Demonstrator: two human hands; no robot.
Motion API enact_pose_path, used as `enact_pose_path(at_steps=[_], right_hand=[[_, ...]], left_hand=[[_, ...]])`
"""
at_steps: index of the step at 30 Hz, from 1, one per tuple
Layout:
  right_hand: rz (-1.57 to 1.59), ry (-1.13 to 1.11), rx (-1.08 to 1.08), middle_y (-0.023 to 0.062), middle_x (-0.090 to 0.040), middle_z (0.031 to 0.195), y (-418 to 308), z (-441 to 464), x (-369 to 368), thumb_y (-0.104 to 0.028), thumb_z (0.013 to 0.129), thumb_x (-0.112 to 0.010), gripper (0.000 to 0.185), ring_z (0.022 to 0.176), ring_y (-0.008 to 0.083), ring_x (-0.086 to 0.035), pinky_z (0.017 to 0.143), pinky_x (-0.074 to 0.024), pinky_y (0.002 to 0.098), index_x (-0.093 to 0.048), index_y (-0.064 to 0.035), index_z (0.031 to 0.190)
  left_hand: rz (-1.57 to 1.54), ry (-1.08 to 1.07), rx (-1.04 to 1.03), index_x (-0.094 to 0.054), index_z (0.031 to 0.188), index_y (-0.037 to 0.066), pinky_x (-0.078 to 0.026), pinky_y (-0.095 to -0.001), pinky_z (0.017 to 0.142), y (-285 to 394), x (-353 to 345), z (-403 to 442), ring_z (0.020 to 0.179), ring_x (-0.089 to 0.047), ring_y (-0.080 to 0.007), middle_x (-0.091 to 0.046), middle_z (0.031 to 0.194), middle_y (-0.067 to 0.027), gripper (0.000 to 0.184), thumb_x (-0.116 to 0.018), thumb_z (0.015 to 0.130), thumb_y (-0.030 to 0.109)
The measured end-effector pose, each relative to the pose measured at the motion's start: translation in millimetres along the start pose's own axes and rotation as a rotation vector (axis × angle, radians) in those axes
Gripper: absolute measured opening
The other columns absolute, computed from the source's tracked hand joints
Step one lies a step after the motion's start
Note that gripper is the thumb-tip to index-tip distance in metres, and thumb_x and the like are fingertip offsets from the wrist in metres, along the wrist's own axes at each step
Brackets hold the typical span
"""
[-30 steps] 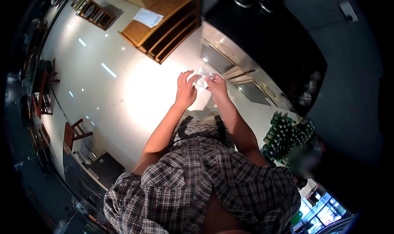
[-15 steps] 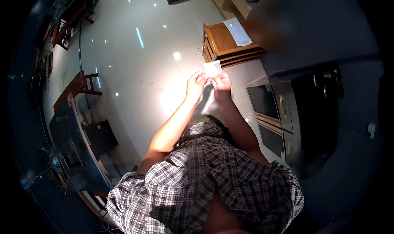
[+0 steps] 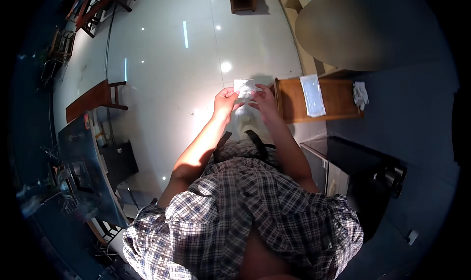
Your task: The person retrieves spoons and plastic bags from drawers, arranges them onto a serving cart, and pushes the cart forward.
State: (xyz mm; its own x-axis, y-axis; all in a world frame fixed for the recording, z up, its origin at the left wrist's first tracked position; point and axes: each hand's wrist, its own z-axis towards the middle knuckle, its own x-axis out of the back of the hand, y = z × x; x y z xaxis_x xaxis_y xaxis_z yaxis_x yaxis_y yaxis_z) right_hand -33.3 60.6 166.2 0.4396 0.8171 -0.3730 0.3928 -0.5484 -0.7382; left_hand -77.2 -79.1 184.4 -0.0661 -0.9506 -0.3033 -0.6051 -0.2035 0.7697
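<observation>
A small, shiny whitish packet [image 3: 244, 86] is held out in front of my body, brightly lit. My left hand [image 3: 225, 102] pinches its left side between thumb and fingers. On its right side, my right hand [image 3: 265, 100] grips it the same way. Glare hides any markings on the packet. To the right of my hands stands a wooden cabinet [image 3: 289, 101] with a pale blue-white wrapped packet [image 3: 313, 95] lying on its top and white gloves or cloth [image 3: 360, 95] at its far end.
A dark-topped cabinet [image 3: 338, 155] stands at the lower right, with dark cylindrical objects on it. On the left are a wooden stool [image 3: 93, 101] and a dark table [image 3: 88, 157]. A round tabletop [image 3: 343, 29] is at the upper right, beside light wooden shelving [image 3: 294, 15].
The view has turned right, bringing the wooden cabinet beside my hands. My left hand, apart from the packet a second ago, now grips it, and both hands hold it by its sides.
</observation>
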Motion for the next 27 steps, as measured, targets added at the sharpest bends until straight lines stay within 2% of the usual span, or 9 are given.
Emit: enact_pose_path(at_steps=[6,9,11,15,16,19,22,23,27], right_hand=[[-0.013,-0.141,-0.010,0.0094,-0.058,0.087,-18,53,-6,-0.010,0.085,-0.059,0.019,0.085,0.0157,-0.058,0.079,-0.0514,0.0247,-0.056,0.0076,0.092],[0.112,-0.147,-0.090,0.0110,-0.058,0.090,-12,68,19,-0.009,0.086,-0.057,0.018,0.087,0.0167,-0.058,0.081,-0.0502,0.0256,-0.057,0.0077,0.092],[0.155,-0.167,-0.116,0.0114,-0.059,0.090,-24,101,5,-0.008,0.086,-0.056,0.017,0.088,0.0174,-0.058,0.083,-0.0494,0.0264,-0.057,0.0079,0.092],[0.288,-0.188,-0.116,0.0123,-0.060,0.091,-59,176,-58,-0.004,0.086,-0.054,0.013,0.090,0.0194,-0.058,0.087,-0.0472,0.0289,-0.057,0.0080,0.089],[0.299,-0.191,-0.134,0.0123,-0.060,0.091,-51,180,-44,-0.004,0.086,-0.054,0.013,0.090,0.0194,-0.058,0.087,-0.0472,0.0289,-0.057,0.0080,0.089],[0.340,-0.145,-0.074,0.0141,-0.058,0.097,-81,226,-92,0.001,0.084,-0.053,0.018,0.093,0.0207,-0.057,0.087,-0.0464,0.0295,-0.052,0.0080,0.100],[0.334,-0.088,0.003,0.0167,-0.051,0.111,-109,276,-141,0.007,0.080,-0.051,0.047,0.098,0.0214,-0.055,0.087,-0.0461,0.0297,-0.034,0.0024,0.124],[0.337,-0.083,-0.025,0.0167,-0.051,0.111,-104,286,-129,0.007,0.080,-0.051,0.047,0.098,0.0214,-0.055,0.087,-0.0461,0.0297,-0.034,0.0024,0.124],[0.424,-0.091,-0.052,0.0156,-0.054,0.107,-142,350,-166,0.005,0.081,-0.052,0.043,0.098,0.0210,-0.055,0.088,-0.0457,0.0306,-0.037,0.0033,0.122]], left_hand=[[-0.056,-0.013,-0.044,-0.056,0.097,-0.001,-0.053,-0.0334,0.079,13,4,42,0.084,-0.060,-0.0170,-0.061,0.089,-0.0079,0.014,-0.055,0.088,0.010],[-0.075,0.000,0.002,-0.055,0.099,-0.002,-0.053,-0.0327,0.080,-6,-8,61,0.087,-0.060,-0.0175,-0.060,0.092,-0.0089,0.016,-0.052,0.090,0.011],[-0.146,0.049,0.060,-0.055,0.103,-0.003,-0.052,-0.0319,0.081,13,-3,91,0.089,-0.059,-0.0182,-0.059,0.096,-0.0102,0.019,-0.049,0.092,0.011],[-0.236,-0.086,0.029,-0.053,0.104,-0.009,-0.047,-0.0276,0.087,91,19,158,0.092,-0.057,-0.0177,-0.059,0.098,-0.0120,0.024,-0.046,0.092,0.011],[-0.271,-0.095,0.016,-0.051,0.105,-0.011,-0.045,-0.0275,0.090,75,13,159,0.096,-0.056,-0.0181,-0.058,0.100,-0.0136,0.025,-0.046,0.092,0.009],[-0.313,-0.084,0.000,-0.051,0.105,-0.012,-0.045,-0.0290,0.091,120,21,220,0.096,-0.056,-0.0191,-0.058,0.102,-0.0147,0.024,-0.045,0.091,0.007],[-0.338,-0.042,0.037,-0.050,0.104,-0.012,-0.045,-0.0300,0.092,181,30,269,0.098,-0.056,-0.0201,-0.056,0.103,-0.0160,0.022,-0.046,0.090,0.005],[-0.354,0.020,0.083,-0.049,0.104,-0.012,-0.045,-0.0301,0.093,169,26,274,0.098,-0.055,-0.0204,-0.056,0.104,-0.0164,0.022,-0.047,0.089,0.004],[-0.398,-0.120,0.178,-0.050,0.107,-0.009,-0.045,-0.0301,0.094,225,38,347,0.100,-0.055,-0.0203,-0.056,0.106,-0.0154,0.023,-0.049,0.090,0.006]])
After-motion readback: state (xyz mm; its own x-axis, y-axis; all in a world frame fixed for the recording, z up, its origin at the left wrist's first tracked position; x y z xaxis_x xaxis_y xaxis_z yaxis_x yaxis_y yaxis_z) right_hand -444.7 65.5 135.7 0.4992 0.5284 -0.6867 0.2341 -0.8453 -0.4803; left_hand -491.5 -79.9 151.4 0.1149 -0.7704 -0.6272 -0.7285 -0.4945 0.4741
